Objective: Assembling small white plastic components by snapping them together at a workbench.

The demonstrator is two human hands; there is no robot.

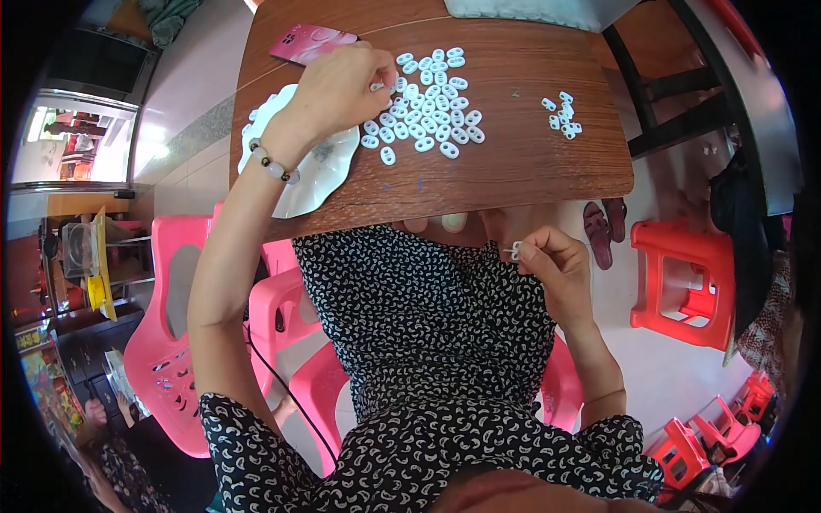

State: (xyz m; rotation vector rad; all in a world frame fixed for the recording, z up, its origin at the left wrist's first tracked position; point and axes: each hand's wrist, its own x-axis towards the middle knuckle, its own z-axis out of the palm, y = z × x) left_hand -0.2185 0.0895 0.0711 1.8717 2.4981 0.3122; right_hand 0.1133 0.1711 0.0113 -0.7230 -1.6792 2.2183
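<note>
My left hand (346, 90) reaches over the table with its fingers curled together at the left edge of a spread of small white oval pieces (425, 118), each with two holes. A small pale bit shows at its fingertips, too small to make out. Below the table edge, near my lap, my right hand (558, 269) pinches a small white plastic piece (516, 250) with a thin prong sticking out to the left. Beneath my left wrist lies a white wavy-rimmed plate (338, 171), partly covered by my forearm, with small things on it.
A small group of white pieces (562, 117) lies at the table's right. A pink box (301, 43) is beyond my left hand. Pink chairs (171, 325) stand to my left, a red stool (684, 278) to the right. A dark cable (286, 389) hangs beside my left arm.
</note>
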